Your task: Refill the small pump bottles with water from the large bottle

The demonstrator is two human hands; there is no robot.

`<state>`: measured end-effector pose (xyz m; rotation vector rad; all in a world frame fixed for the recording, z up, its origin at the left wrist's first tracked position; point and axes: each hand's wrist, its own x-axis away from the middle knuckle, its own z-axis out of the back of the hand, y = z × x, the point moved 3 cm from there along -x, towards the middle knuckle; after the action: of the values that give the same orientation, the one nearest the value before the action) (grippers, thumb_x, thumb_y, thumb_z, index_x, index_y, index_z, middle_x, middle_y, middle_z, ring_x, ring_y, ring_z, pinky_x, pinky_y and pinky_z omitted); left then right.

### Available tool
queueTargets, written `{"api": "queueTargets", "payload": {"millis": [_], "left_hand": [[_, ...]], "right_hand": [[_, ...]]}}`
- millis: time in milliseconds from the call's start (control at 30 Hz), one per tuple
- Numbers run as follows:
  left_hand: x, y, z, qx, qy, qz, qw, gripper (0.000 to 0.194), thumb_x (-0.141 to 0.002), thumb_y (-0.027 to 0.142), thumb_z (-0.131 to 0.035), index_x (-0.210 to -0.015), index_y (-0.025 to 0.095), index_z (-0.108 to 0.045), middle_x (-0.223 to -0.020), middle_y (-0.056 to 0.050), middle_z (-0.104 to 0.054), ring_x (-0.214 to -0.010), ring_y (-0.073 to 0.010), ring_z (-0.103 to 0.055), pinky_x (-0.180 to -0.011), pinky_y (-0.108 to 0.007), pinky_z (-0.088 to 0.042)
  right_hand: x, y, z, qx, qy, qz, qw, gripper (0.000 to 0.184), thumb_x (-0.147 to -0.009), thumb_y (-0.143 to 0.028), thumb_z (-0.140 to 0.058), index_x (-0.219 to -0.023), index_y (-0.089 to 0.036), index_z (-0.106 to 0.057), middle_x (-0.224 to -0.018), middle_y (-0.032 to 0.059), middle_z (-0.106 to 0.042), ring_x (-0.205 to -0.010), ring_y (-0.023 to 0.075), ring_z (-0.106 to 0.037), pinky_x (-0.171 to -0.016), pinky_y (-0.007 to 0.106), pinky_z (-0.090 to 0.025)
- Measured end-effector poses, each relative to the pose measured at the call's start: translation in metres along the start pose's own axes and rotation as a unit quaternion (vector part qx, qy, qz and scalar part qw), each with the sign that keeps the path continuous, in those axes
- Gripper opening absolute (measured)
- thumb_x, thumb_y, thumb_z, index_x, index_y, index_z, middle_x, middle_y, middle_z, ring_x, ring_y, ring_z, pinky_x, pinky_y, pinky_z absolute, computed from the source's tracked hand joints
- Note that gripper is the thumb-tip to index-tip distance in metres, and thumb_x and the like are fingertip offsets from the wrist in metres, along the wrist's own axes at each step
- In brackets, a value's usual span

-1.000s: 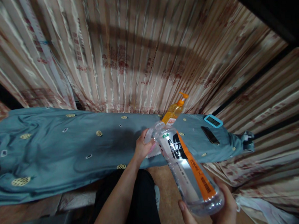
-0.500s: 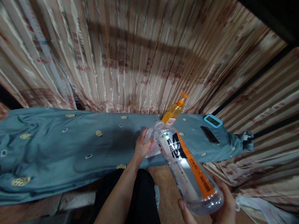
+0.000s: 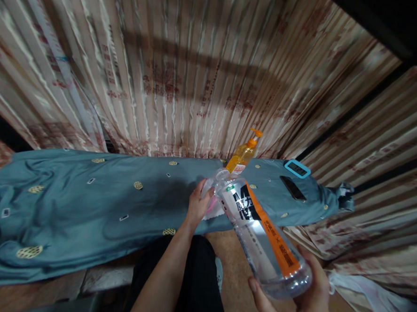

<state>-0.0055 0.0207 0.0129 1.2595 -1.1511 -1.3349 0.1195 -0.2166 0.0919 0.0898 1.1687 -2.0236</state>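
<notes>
My right hand [image 3: 303, 305] grips the base of a large clear plastic bottle [image 3: 256, 234] with an orange, black and silver label. The bottle is tilted, its neck pointing away toward my left hand. With fingers closed, my left hand [image 3: 199, 201] holds a translucent plastic container [image 3: 209, 186] that shows pink low down. Its upper end meets the bottle's neck; the neck and my fingers hide much of its shape. Just beyond the two stands a pump bottle [image 3: 243, 156] of yellow-orange liquid with an orange pump head.
A blue-green cloth [image 3: 104, 187] with pineapple prints covers the long bench. On its right part lie a dark phone [image 3: 292, 187] and a blue-framed digital clock [image 3: 297, 168]. Patterned curtains [image 3: 171, 78] hang behind and at the right. A white plastic bag [image 3: 369, 295] is at lower right.
</notes>
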Motion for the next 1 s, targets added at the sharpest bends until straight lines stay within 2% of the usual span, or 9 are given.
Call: {"api": "queueTargets", "payload": {"millis": [167, 300, 533, 733, 867, 1000], "left_hand": [[0.0008, 0.0019, 0.0014, -0.024, -0.007, 0.004, 1.000, 0.026, -0.092, 0.029, -0.049, -0.111, 0.022, -0.066, -0.103, -0.002, -0.076, -0.102, -0.0203, -0.068, -0.098, -0.033, -0.051], [0.0009, 0.0037, 0.0020, -0.029, -0.012, 0.014, 0.999, 0.029, -0.095, 0.029, -0.043, -0.113, 0.021, -0.065, -0.108, -0.004, -0.075, -0.104, -0.0207, -0.067, -0.100, -0.034, -0.049], [0.0014, 0.0050, 0.0017, -0.026, -0.011, 0.025, 0.999, 0.029, -0.096, 0.028, -0.044, -0.114, 0.021, -0.065, -0.109, -0.004, -0.075, -0.107, -0.0205, -0.067, -0.100, -0.033, -0.049], [0.0014, 0.0050, 0.0014, -0.033, -0.012, 0.033, 0.999, 0.029, -0.096, 0.027, -0.044, -0.114, 0.022, -0.066, -0.108, -0.003, -0.075, -0.106, -0.0193, -0.067, -0.100, -0.030, -0.049], [0.0014, 0.0054, 0.0018, -0.035, -0.012, 0.027, 0.999, 0.028, -0.097, 0.027, -0.044, -0.113, 0.022, -0.066, -0.107, -0.002, -0.075, -0.107, -0.0191, -0.067, -0.100, -0.030, -0.049], [0.0012, 0.0043, 0.0015, -0.036, -0.017, 0.023, 0.999, 0.029, -0.097, 0.028, -0.043, -0.113, 0.022, -0.066, -0.107, -0.002, -0.075, -0.106, -0.0192, -0.067, -0.099, -0.030, -0.049]], "right_hand": [[0.0003, 0.0018, 0.0004, 0.023, 0.000, 0.028, 0.999, 0.111, -0.061, -0.079, -0.068, -0.149, -0.019, -0.037, -0.132, 0.0195, -0.061, -0.102, 0.0375, -0.070, -0.088, 0.057, -0.057], [0.0005, 0.0004, 0.0005, 0.022, 0.005, 0.026, 0.999, 0.112, -0.061, -0.082, -0.067, -0.149, -0.020, -0.037, -0.132, 0.0194, -0.061, -0.105, 0.0406, -0.069, -0.088, 0.062, -0.056], [0.0010, 0.0016, 0.0002, 0.022, 0.010, 0.018, 1.000, 0.113, -0.057, -0.079, -0.071, -0.148, -0.019, -0.040, -0.129, 0.0189, -0.064, -0.098, 0.0395, -0.071, -0.086, 0.062, -0.057], [0.0023, 0.0018, -0.0010, 0.009, 0.015, 0.021, 1.000, 0.113, -0.058, -0.078, -0.071, -0.149, -0.020, -0.038, -0.132, 0.0197, -0.062, -0.105, 0.0406, -0.069, -0.088, 0.061, -0.056], [0.0025, -0.0002, -0.0011, 0.009, 0.013, 0.008, 1.000, 0.113, -0.057, -0.079, -0.071, -0.149, -0.022, -0.039, -0.131, 0.0179, -0.063, -0.100, 0.0396, -0.070, -0.088, 0.061, -0.056], [0.0022, -0.0008, -0.0007, 0.005, 0.019, 0.030, 0.999, 0.111, -0.060, -0.077, -0.071, -0.148, -0.018, -0.040, -0.132, 0.0200, -0.062, -0.106, 0.0392, -0.068, -0.090, 0.058, -0.056]]}}
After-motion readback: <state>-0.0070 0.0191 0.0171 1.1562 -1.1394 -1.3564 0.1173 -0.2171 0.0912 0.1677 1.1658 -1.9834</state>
